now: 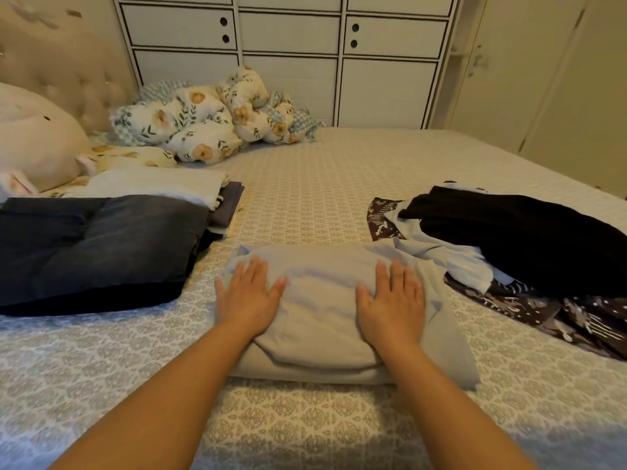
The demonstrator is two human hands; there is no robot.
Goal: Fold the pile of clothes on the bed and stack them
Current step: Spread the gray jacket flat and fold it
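A folded light grey garment [322, 320] lies on the bed in front of me. My left hand [249, 295] presses flat on its left part with fingers straight and spread. My right hand [393, 300] lies flat on its right part, fingers straight. To the right sits an unfolded pile [509, 232]: a black garment on top, a pale blue one and a dark patterned one under it. On the left rests a folded dark denim piece [101, 245], and behind it a folded stack with a cream top layer [159, 186].
The patterned bed sheet [305, 184] spreads all around. A crumpled floral quilt [210, 117] lies at the head end, with a cream pillow [34, 137] far left against a tufted headboard. White drawer units [291, 45] stand behind the bed.
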